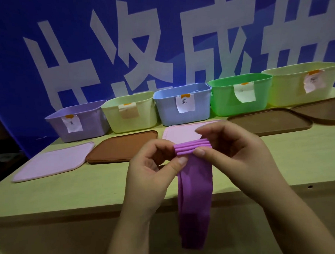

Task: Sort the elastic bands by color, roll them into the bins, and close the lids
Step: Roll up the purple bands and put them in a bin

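Observation:
A purple elastic band [194, 193] hangs down past the table's front edge, its top end wound into a small roll between my fingers. My left hand [149, 170] pinches the roll's left side and my right hand [231, 153] pinches its right side. Along the back of the table stand open bins: purple bin [90, 126], pale yellow bin [143, 116], blue bin [170, 115], green bin [225, 103] and a larger pale yellow bin [288, 91]. Each carries a paper label.
Lids lie flat in front of the bins: a pink lid [53, 162], a brown lid [121, 148], a pink lid [178, 134] partly behind my hands, and two brown lids [274, 120] [325, 110]. A blue banner with white characters hangs behind.

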### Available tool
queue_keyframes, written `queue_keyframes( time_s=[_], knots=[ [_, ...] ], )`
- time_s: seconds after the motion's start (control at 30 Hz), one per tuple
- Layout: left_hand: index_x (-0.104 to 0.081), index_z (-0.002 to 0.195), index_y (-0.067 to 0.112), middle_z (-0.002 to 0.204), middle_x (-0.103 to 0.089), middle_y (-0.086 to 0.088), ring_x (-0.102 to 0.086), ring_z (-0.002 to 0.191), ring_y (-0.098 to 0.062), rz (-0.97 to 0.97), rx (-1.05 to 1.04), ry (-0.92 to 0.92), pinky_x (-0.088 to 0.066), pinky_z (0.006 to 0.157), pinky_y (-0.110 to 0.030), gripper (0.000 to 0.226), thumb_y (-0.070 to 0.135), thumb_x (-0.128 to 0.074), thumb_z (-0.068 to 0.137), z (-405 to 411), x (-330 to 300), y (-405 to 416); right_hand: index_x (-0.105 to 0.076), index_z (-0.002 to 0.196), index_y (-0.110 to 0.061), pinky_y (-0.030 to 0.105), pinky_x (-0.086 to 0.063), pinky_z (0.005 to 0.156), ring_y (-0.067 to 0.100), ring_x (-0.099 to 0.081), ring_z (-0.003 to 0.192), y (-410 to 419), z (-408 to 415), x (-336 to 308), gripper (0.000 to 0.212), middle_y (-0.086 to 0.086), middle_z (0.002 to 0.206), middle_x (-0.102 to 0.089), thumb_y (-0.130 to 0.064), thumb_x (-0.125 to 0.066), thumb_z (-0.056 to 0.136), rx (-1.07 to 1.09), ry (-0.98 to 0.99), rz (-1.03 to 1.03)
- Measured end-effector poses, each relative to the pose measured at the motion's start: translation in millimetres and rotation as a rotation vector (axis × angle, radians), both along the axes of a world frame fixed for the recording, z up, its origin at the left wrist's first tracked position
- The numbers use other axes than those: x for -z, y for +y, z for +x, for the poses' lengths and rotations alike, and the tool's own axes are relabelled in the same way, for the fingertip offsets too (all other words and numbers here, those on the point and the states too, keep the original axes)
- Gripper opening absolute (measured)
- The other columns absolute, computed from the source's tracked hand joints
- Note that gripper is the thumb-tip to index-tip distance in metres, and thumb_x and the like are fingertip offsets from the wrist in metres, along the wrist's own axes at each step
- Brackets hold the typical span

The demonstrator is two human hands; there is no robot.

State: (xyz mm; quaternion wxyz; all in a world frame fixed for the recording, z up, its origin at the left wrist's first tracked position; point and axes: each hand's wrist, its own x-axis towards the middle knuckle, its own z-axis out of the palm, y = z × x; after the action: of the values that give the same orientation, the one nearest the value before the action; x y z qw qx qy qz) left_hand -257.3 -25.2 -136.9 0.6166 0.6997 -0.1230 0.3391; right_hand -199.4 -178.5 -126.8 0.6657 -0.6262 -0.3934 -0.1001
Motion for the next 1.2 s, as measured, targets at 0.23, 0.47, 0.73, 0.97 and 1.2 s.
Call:
queue_keyframes(
  time_s=[0.23, 0.47, 0.73, 0.97, 1.2],
  knots=[
    [-0.067, 0.098, 0.034, 0.095, -0.069, 0.011, -0.066, 0.089, -0.007, 0.079, 0.016, -0.022, -0.052, 0.074, -0.020, 0.031, 0.022, -0.072, 0.070, 5.4, 1.4, 5.9, -0.066, 0.089, -0.029, 0.010, -0.043, 0.062, 0.001, -0.055, 0.065, 12.9, 14.3, 11.0, 0.019, -0.016, 0.075, -0.061, -0.031, -0.073, 0.071, 0.084, -0.132, 0.039],
    [-0.072, 0.096, 0.023, 0.088, -0.072, 0.016, -0.068, 0.084, -0.004, 0.175, -0.120, -0.097, -0.052, 0.073, -0.016, 0.023, 0.018, -0.069, 0.074, 12.6, 3.7, 8.9, -0.066, 0.086, -0.027, 0.015, -0.046, 0.059, 0.003, -0.055, 0.064, 9.3, 22.4, 17.1, 0.023, -0.012, 0.073, -0.061, -0.039, -0.074, 0.068, -0.008, -0.089, -0.006],
    [-0.073, 0.099, 0.035, 0.089, -0.072, 0.019, -0.067, 0.085, -0.001, 0.143, -0.069, -0.057, -0.054, 0.074, -0.017, 0.033, 0.021, -0.072, 0.069, 16.1, 0.3, 4.8, -0.066, 0.095, -0.029, 0.022, -0.053, 0.066, 0.009, -0.063, 0.084, -2.7, 25.3, 13.6, 0.022, -0.011, 0.091, -0.065, -0.030, -0.071, 0.074, -0.007, -0.159, -0.086],
    [-0.077, 0.081, 0.020, 0.080, -0.072, 0.000, -0.068, 0.075, -0.012, -0.202, 0.234, 0.155, -0.056, 0.058, -0.025, 0.028, 0.017, -0.085, 0.055, 17.6, -10.2, 4.4, -0.066, 0.094, -0.021, 0.014, -0.045, 0.078, 0.008, -0.057, 0.104, 0.0, 24.3, 24.2, 0.018, -0.001, 0.113, -0.057, -0.010, -0.062, 0.081, 0.197, -0.396, 0.016],
    [-0.072, 0.064, 0.007, 0.050, -0.060, -0.001, -0.056, 0.039, -0.006, -0.629, 0.494, 0.519, -0.048, 0.043, -0.017, 0.013, 0.012, -0.068, 0.053, 15.4, -18.3, -3.5, -0.065, 0.086, -0.027, 0.009, -0.042, 0.076, 0.002, -0.055, 0.106, -0.7, 20.8, 23.0, 0.019, -0.008, 0.110, -0.057, -0.011, -0.059, 0.078, 0.091, -0.271, 0.024]
  ],
)
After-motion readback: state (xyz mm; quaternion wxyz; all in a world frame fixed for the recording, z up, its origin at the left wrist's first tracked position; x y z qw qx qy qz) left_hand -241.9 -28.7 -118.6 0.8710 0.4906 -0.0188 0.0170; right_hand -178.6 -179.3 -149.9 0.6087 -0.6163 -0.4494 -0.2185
